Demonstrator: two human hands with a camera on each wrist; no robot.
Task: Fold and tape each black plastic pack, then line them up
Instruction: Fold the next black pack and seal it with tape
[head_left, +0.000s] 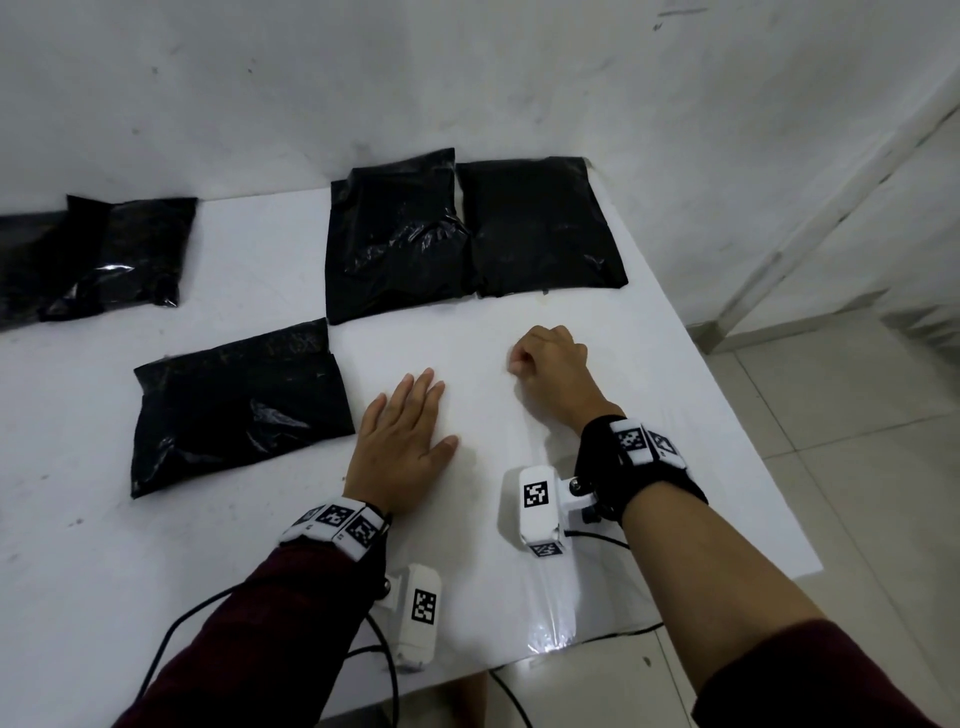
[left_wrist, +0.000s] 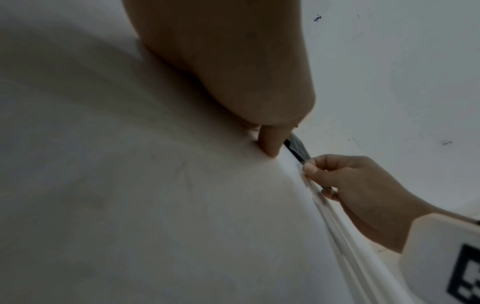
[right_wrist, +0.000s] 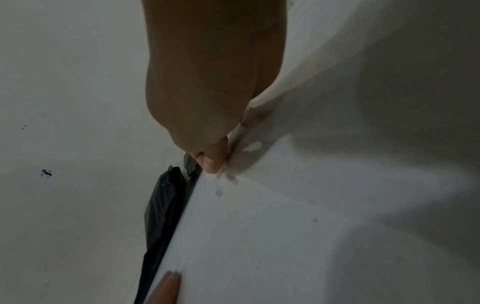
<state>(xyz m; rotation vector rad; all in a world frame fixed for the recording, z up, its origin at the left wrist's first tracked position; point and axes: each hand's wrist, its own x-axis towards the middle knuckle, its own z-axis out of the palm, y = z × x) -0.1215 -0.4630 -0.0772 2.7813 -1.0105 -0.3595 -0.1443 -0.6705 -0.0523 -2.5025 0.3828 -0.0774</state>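
- Clear tape strip (head_left: 545, 566) runs along the desk (head_left: 675, 395) from its near edge up to my right hand (head_left: 551, 364), seen from the head view. That hand is clenched, pinching the strip's far end. My left hand (head_left: 402, 441) lies flat on the desk, fingers straight, holding nothing. Two black packs (head_left: 467, 228) sit side by side at the far edge; one pack (head_left: 234, 405) lies just left of my left hand; more lie at the far left edge.
- Left wrist view: my right hand's thumb and finger nip the tape edge.
- Right wrist view: same pinch confirmed.
- Judgement: taping step in hand; next, peel the strip free without tangling and carry it to the near pack.
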